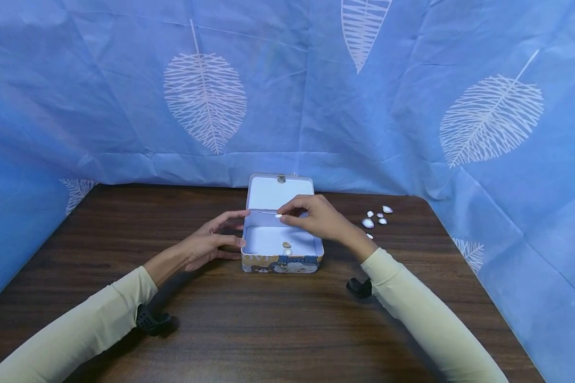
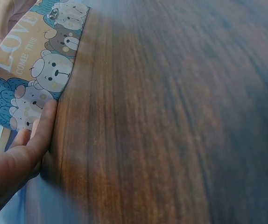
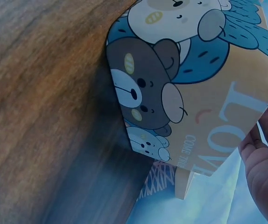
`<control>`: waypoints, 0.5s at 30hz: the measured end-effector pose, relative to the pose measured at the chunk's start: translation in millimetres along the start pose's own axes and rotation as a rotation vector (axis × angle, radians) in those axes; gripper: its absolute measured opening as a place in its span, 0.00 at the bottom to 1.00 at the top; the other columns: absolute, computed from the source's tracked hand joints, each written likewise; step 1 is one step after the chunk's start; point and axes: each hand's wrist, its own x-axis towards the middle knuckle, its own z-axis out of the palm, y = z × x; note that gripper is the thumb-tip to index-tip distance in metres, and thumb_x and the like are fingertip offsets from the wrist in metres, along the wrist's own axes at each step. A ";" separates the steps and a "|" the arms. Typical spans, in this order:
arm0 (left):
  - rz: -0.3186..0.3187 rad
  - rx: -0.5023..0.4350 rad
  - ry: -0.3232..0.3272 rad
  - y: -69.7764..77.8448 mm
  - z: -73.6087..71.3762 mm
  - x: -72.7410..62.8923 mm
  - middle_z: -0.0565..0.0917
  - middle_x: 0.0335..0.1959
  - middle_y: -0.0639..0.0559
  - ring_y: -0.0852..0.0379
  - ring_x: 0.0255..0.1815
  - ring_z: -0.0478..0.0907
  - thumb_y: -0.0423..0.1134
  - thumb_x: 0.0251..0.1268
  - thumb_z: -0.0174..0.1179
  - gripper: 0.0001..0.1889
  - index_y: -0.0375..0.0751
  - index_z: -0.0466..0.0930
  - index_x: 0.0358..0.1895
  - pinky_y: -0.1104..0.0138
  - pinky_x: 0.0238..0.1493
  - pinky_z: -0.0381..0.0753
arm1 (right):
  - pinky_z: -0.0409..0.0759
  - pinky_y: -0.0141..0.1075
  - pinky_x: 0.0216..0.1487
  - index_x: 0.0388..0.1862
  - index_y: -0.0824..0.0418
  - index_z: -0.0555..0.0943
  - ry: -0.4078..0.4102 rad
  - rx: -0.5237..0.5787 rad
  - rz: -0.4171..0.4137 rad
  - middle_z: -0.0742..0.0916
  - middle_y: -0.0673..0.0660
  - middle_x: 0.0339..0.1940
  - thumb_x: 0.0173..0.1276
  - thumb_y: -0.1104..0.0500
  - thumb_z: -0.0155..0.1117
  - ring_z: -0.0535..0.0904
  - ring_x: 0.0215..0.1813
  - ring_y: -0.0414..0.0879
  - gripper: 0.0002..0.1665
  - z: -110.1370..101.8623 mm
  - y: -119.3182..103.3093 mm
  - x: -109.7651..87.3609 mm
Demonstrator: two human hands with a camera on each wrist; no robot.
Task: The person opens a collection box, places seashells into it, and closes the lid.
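A tin box [image 1: 284, 263] printed with cartoon bears stands on the table, its white-lined lid [image 1: 280, 191] raised at the back. My left hand [image 1: 206, 242] rests against the box's left side, fingers spread and fairly straight. In the left wrist view, one finger [image 2: 44, 126] lies along its lower edge. Above the box opening, my right hand [image 1: 316, 215] pinches a small white shell [image 1: 278, 216] between thumb and fingertips. A small brownish piece [image 1: 286, 245] and a white piece [image 1: 287, 252] show at the box's front wall. The right wrist view has the printed side [image 3: 194, 93] close up.
Several small white shells [image 1: 367, 223] lie scattered on the dark wood table [image 1: 268, 330], right of the box. A blue curtain [image 1: 287, 96] with white leaf prints hangs behind the table and along its sides.
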 end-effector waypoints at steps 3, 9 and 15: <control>0.004 -0.002 -0.003 -0.7 -0.1 -0.1 0.57 0.88 0.34 0.25 0.86 0.66 0.33 0.80 0.67 0.43 0.57 0.59 0.92 0.42 0.72 0.89 | 0.92 0.51 0.58 0.59 0.57 0.95 0.000 0.009 0.002 0.96 0.54 0.52 0.82 0.57 0.74 0.90 0.53 0.48 0.13 0.8 0.5 -0.6; 0.004 -0.003 0.003 -1.0 -0.6 0.0 0.56 0.88 0.34 0.26 0.86 0.66 0.33 0.80 0.67 0.43 0.57 0.59 0.92 0.41 0.73 0.88 | 0.92 0.55 0.60 0.59 0.59 0.95 0.005 0.011 0.006 0.96 0.55 0.52 0.82 0.56 0.74 0.90 0.54 0.51 0.14 -3.2 0.6 -4.3; 0.012 -0.003 0.000 -0.6 -1.7 -0.1 0.56 0.88 0.34 0.25 0.86 0.65 0.33 0.79 0.68 0.45 0.56 0.59 0.92 0.41 0.73 0.88 | 0.91 0.52 0.60 0.60 0.57 0.95 0.020 0.012 0.042 0.95 0.54 0.53 0.82 0.55 0.73 0.89 0.56 0.50 0.14 -9.5 1.5 -13.0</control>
